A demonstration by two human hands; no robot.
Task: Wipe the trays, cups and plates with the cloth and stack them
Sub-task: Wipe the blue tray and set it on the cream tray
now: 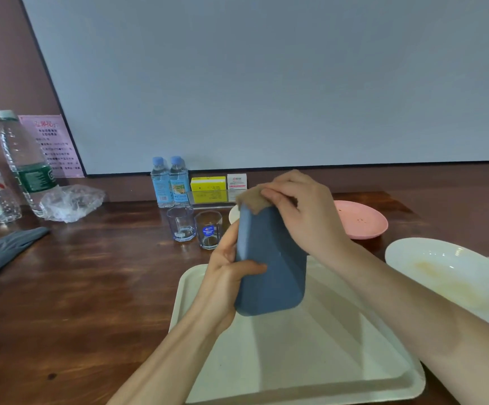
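While the left hand (228, 270) grips the blue tray (272, 273) by its side, the right hand (304, 211), pinching the cloth (252, 201) on the rim above, should wipe down firmly.

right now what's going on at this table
A person is wiping a blue tray. The left hand grips its side and holds it upright over a white tray on the table. The right hand pinches a brown cloth over its top edge. Behind stand two glasses. To the right lie a pink plate and a white plate with yellowish smears.
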